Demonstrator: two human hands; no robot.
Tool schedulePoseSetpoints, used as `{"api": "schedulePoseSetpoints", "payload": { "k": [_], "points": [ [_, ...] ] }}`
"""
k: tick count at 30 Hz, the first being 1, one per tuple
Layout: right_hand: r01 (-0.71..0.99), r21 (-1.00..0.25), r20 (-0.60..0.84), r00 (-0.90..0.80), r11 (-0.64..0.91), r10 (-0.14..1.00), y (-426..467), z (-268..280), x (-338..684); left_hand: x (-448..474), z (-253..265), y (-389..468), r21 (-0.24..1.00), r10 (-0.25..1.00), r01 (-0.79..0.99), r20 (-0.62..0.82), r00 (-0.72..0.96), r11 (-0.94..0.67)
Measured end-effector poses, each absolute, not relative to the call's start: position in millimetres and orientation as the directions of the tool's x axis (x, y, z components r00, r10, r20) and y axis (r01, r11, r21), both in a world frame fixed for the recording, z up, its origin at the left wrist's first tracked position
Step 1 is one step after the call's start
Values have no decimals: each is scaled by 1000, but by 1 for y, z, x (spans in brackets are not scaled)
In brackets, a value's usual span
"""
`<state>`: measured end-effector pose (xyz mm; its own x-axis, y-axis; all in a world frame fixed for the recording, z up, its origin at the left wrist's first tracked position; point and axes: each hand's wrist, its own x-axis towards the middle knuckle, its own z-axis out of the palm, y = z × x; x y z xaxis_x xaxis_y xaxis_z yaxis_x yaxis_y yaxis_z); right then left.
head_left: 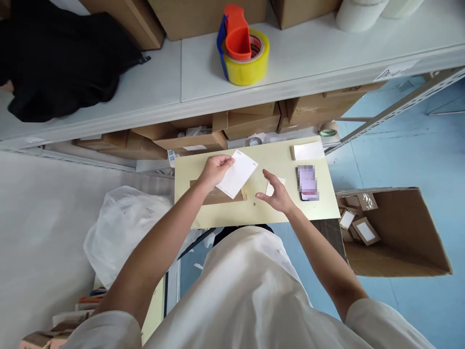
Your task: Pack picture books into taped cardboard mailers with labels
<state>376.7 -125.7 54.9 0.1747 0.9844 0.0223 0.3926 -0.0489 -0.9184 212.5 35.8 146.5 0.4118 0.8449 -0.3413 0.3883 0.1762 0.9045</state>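
Observation:
Over a pale yellow table point(185, 169), my left hand point(217, 170) pinches the upper left edge of a white card point(238, 174) with small dark print along its top. Beneath the card lies a flat brown cardboard piece point(214, 196), partly covered by it. My right hand point(276, 195) hovers to the right of the card, thumb and fingers apart and holding nothing. A smaller white paper point(269, 188) lies under my right hand, partly hidden by it. Right of that hand are a phone point(307, 182) with a blurred screen and a stack of white cards point(308, 150).
A shelf point(308, 53) crosses ahead, bearing a yellow tape roll point(247, 68) in a red and blue dispenser and a black cloth point(69, 63). Cardboard boxes point(250, 118) stand below it. An open carton point(403, 228) with small packages is at right, a plastic bag point(127, 228) at left.

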Motion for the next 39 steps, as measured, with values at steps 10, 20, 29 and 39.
{"api": "schedulePoseSetpoints", "payload": {
  "k": [10,20,29,39],
  "points": [
    [105,-991,125,509,83,851,-101,145,304,127,173,-54,934,823,-10,-310,476,357],
    [824,-493,528,27,280,849,-134,189,214,83,175,-82,913,898,-268,-186,399,309],
    [808,-528,539,84,259,838,-133,195,195,58,180,-88,757,831,-452,-209,516,472],
    [816,-526,531,96,239,842,-139,197,192,55,179,-87,784,820,-409,-213,531,468]
  ]
}}
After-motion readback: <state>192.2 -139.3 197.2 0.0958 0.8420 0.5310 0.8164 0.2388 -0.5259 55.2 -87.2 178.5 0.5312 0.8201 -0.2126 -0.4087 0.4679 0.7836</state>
